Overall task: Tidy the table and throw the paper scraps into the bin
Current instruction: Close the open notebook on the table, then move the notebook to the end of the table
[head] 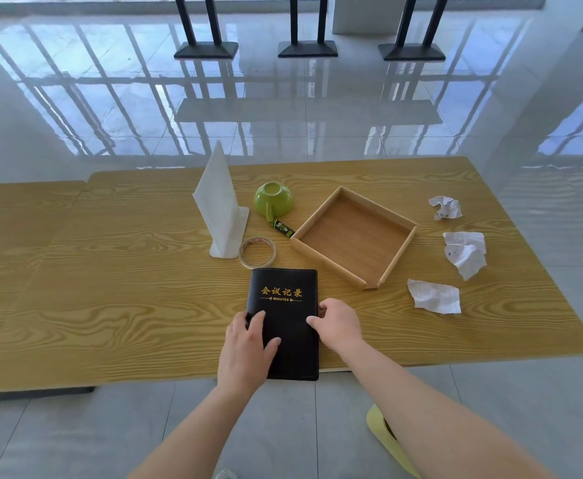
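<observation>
The wooden surface point(127, 305) carried everything. The open wooden tray point(328, 262) sat right of centre with nothing in it, and a white upright stand point(219, 209) stood to its left. Nearest the person lay the black notebook point(283, 292), its near end overhanging the surface edge.

Both hands were on the notebook. The left hand point(248, 344) lay flat on the left side of the cover, fingers fairly straight and pressing. The right hand point(338, 323) had its fingers curled at the right edge, seemingly pinching it.

So the step in hand looked like tidying the notebook, by squaring it up or lifting it. The next move would call for a firm hold on both edges before carrying it, perhaps to the tray or the stand.

The three paper scraps point(465, 252) lay untouched on the right side, beyond the tray and well apart from the hands. A yellow-green rim point(386, 440) on the floor under the right forearm may be the bin, though I cannot tell.

Smaller items clustered between stand and tray: an upturned green cup point(273, 198), a tape roll point(252, 265) and a green pen point(283, 229).
</observation>
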A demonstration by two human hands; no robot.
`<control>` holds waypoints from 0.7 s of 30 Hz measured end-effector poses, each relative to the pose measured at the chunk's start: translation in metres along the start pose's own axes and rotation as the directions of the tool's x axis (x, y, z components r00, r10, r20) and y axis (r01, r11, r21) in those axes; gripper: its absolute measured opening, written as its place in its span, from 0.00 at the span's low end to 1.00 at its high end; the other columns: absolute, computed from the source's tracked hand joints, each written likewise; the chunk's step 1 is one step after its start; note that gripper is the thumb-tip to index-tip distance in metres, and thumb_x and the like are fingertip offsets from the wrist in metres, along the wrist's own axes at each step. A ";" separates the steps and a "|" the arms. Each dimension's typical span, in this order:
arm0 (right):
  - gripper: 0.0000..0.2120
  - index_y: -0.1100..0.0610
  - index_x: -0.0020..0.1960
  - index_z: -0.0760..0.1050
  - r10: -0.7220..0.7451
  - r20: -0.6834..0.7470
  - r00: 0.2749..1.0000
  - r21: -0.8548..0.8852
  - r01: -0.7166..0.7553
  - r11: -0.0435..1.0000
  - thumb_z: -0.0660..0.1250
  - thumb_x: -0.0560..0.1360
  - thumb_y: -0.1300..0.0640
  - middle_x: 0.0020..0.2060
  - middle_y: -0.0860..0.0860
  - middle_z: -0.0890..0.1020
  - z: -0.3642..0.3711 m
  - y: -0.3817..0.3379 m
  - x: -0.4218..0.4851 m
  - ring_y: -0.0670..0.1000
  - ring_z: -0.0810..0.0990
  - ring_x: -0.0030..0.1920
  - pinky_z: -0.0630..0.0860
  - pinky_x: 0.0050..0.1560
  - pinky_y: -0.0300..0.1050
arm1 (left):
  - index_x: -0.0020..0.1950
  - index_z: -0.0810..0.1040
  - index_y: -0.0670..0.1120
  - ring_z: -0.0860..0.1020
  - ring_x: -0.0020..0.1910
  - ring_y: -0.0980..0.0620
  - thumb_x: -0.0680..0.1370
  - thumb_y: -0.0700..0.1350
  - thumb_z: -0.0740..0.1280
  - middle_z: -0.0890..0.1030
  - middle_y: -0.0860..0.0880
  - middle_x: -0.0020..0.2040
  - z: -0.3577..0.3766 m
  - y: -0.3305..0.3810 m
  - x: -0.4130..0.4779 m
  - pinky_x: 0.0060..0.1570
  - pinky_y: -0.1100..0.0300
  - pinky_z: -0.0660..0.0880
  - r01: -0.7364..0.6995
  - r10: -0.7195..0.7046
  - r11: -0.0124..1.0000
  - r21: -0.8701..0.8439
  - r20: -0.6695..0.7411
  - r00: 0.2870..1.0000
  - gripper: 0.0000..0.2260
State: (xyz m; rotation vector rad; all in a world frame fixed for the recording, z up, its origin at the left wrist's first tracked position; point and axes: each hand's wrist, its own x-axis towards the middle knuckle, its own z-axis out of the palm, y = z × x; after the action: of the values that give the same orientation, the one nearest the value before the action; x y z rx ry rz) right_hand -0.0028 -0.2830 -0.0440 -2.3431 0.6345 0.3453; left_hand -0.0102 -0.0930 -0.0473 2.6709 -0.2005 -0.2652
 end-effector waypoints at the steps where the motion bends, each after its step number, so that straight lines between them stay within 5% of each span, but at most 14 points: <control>1: 0.19 0.57 0.63 0.77 0.011 -0.013 1.000 -0.010 -0.011 1.000 0.71 0.76 0.49 0.56 0.52 0.83 0.001 -0.002 0.000 0.55 0.80 0.57 0.73 0.50 0.45 | 0.74 0.65 0.48 0.66 0.69 0.45 0.77 0.55 0.68 0.66 0.42 0.71 0.001 0.000 0.003 0.63 0.54 0.70 0.031 -0.031 0.999 -0.034 0.012 0.999 0.28; 16: 0.19 0.58 0.65 0.76 0.154 -0.030 0.988 0.191 -0.145 0.971 0.72 0.76 0.53 0.58 0.54 0.82 0.012 -0.002 -0.002 0.55 0.80 0.58 0.76 0.56 0.47 | 0.74 0.63 0.49 0.68 0.64 0.44 0.73 0.53 0.73 0.70 0.45 0.64 0.000 0.003 0.016 0.63 0.51 0.69 0.141 -0.135 0.981 -0.131 0.055 0.989 0.34; 21: 0.06 0.57 0.48 0.82 0.178 0.013 0.984 0.293 -0.174 0.940 0.71 0.76 0.55 0.46 0.53 0.85 0.011 -0.002 -0.001 0.54 0.82 0.47 0.81 0.52 0.52 | 0.74 0.64 0.49 0.68 0.65 0.45 0.72 0.53 0.73 0.71 0.45 0.64 -0.003 0.004 0.017 0.63 0.51 0.70 0.144 -0.138 0.977 -0.158 0.051 0.989 0.34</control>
State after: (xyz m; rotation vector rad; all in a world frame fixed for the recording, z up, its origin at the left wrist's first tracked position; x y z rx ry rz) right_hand -0.0041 -0.2737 -0.0510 -2.0126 0.8450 0.2923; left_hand 0.0071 -0.0979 -0.0452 2.5232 -0.0008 -0.3629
